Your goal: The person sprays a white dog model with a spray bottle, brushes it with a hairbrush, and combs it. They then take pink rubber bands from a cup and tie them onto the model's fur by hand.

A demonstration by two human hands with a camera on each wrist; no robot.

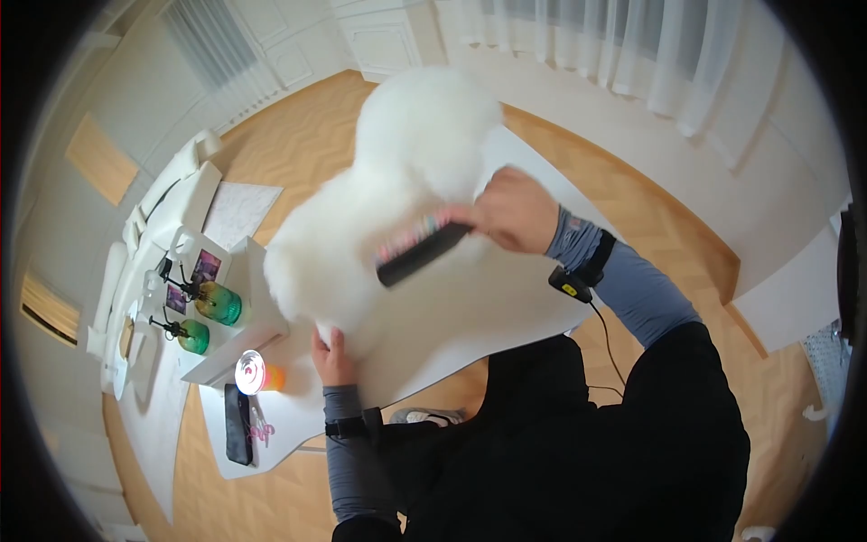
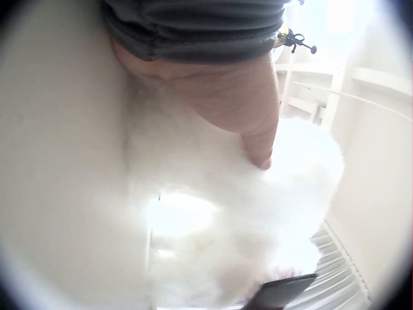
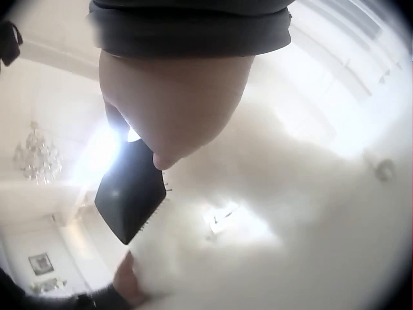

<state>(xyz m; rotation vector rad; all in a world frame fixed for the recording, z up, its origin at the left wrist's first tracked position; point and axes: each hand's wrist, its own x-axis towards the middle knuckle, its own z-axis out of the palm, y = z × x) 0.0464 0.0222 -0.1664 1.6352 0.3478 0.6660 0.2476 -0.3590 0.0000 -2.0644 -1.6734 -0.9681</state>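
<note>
A white table (image 1: 506, 307) is standing on a wood floor (image 1: 298, 144) (curtains behind). The right hand (image 1: 515, 212) is gripping a black brush (image 1: 420, 255) on a fluffy white dog (image 1: 397, 190); the left hand (image 1: 332, 357) is resting flat below.

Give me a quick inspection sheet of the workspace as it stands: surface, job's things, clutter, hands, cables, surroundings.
Surface: white table, bare near its edge.
Job's things: fluffy white furry animal on the table; black flat brush against its coat.
Clutter: two green glass bottles, black phone, round white-and-orange item on side shelves.
Hands: right hand grips the brush; left hand rests on the fur.
Cables: black cable hanging from the right wrist unit.
Surroundings: wooden parquet floor, white curtains.
</note>
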